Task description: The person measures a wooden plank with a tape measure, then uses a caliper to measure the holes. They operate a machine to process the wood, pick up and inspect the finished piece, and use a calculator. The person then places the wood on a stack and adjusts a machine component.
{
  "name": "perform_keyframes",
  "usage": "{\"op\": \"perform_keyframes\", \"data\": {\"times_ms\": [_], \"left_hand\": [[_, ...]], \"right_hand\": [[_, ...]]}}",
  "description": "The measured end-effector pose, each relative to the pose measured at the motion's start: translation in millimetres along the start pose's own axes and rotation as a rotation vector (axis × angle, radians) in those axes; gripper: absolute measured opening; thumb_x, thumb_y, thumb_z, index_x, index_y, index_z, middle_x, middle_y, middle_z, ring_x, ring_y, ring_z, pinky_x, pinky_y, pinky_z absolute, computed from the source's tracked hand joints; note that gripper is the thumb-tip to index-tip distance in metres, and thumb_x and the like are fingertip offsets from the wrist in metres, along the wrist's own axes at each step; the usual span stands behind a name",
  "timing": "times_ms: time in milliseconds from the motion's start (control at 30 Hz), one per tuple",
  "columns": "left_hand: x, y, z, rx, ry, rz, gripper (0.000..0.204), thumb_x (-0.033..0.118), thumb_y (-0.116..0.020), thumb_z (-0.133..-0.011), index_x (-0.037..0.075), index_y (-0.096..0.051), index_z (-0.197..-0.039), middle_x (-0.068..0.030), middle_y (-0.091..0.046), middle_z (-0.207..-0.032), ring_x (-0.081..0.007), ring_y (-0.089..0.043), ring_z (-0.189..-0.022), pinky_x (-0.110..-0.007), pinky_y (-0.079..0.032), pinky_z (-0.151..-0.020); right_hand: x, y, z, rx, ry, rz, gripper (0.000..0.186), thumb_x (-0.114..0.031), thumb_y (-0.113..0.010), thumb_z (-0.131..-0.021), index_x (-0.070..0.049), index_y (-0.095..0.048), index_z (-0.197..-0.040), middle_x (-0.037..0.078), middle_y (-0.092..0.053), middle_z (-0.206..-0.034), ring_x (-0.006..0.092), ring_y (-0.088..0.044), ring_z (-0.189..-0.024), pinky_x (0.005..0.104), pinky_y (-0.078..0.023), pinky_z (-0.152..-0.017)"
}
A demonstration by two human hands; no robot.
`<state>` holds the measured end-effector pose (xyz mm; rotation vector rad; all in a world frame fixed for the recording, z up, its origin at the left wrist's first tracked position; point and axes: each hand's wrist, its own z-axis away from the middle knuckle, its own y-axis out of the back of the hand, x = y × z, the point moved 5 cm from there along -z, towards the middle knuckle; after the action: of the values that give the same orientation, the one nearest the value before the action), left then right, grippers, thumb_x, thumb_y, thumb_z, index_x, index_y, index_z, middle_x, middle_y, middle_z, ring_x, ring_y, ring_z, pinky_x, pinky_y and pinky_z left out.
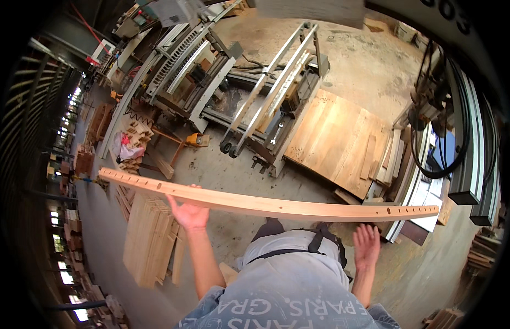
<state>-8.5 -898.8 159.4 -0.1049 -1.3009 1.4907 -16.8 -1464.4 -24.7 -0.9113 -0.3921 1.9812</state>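
Lowest in the frame, at right, right hand (367,244) just beside long wooden bar (266,206), fingers loosely spread, gripping nothing. At centre left, left hand (190,214) under the bar, thumb spread; closed or only supporting, cannot tell. Across the middle, the bar: pale, smooth, slender, with slots and holes already cut toward both ends; more left to cut, cannot tell. Farther, at left, flat stacked planks (148,241); at upper right, broad grainy wooden panel (337,140); at upper centre, metal-railed machine (273,90).
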Motion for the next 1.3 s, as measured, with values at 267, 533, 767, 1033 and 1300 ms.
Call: {"op": "perform_keyframes", "data": {"times_ms": [267, 533, 767, 1033, 1300], "left_hand": [[-25.3, 26.4, -87.8, -0.056, 0.277, 0.206, 0.079, 0.068, -0.06, -0.092, -0.004, -0.05, -0.124, -0.0184, -0.06, -0.111, -0.0328, -0.057, -0.108, -0.047, -0.043, -0.106], [-23.2, 65.3, -176.4, -0.462, 0.517, -0.326, 0.046, 0.029, -0.061, -0.103, 0.006, -0.05, -0.141, -0.0091, -0.061, -0.132, -0.0181, -0.051, -0.129, -0.041, -0.037, -0.113], [81.3, 184.2, -235.8, -0.305, 0.486, -0.348, 0.038, 0.026, -0.059, -0.103, 0.002, -0.057, -0.133, -0.0139, -0.068, -0.121, -0.0243, -0.066, -0.109, -0.04, -0.052, -0.098], [177.7, 305.8, -305.5, 0.133, 0.395, -0.406, 0.035, 0.025, -0.065, -0.099, 0.003, -0.06, -0.126, -0.0143, -0.069, -0.115, -0.0252, -0.067, -0.105, -0.04, -0.054, -0.095], [255.4, 323.9, -416.5, 0.323, 0.395, -0.519, 0.031, 0.021, -0.065, -0.098, 0.002, -0.06, -0.123, -0.0151, -0.067, -0.116, -0.0259, -0.067, -0.106, -0.039, -0.055, -0.093]], "right_hand": [[170.3, -211.4, 21.2, -0.337, -0.25, -0.166, 0.058, -0.039, -0.071, -0.095, -0.002, -0.053, -0.136, 0.015, -0.054, -0.141, 0.0309, -0.047, -0.136, 0.0481, -0.035, -0.121], [191.1, -232.2, -69.4, 0.153, 0.114, -0.289, 0.043, -0.036, -0.077, -0.091, -0.006, -0.064, -0.119, 0.009, -0.068, -0.117, 0.0259, -0.065, -0.112, 0.0435, -0.053, -0.103], [167.0, -226.2, -169.6, 0.243, 0.256, -0.232, 0.063, -0.057, -0.063, -0.096, -0.005, -0.057, -0.131, 0.013, -0.065, -0.127, 0.0302, -0.065, -0.114, 0.0471, -0.056, -0.098], [136.6, -213.4, -227.9, 0.344, 0.432, -0.163, 0.066, -0.061, -0.06, -0.095, -0.004, -0.057, -0.129, 0.013, -0.067, -0.122, 0.0309, -0.066, -0.11, 0.0458, -0.06, -0.092], [135.6, -201.3, -252.9, 0.479, 0.526, -0.124, 0.067, -0.059, -0.046, -0.102, 0.0, -0.055, -0.131, 0.015, -0.067, -0.123, 0.033, -0.068, -0.106, 0.0457, -0.059, -0.094]]}}
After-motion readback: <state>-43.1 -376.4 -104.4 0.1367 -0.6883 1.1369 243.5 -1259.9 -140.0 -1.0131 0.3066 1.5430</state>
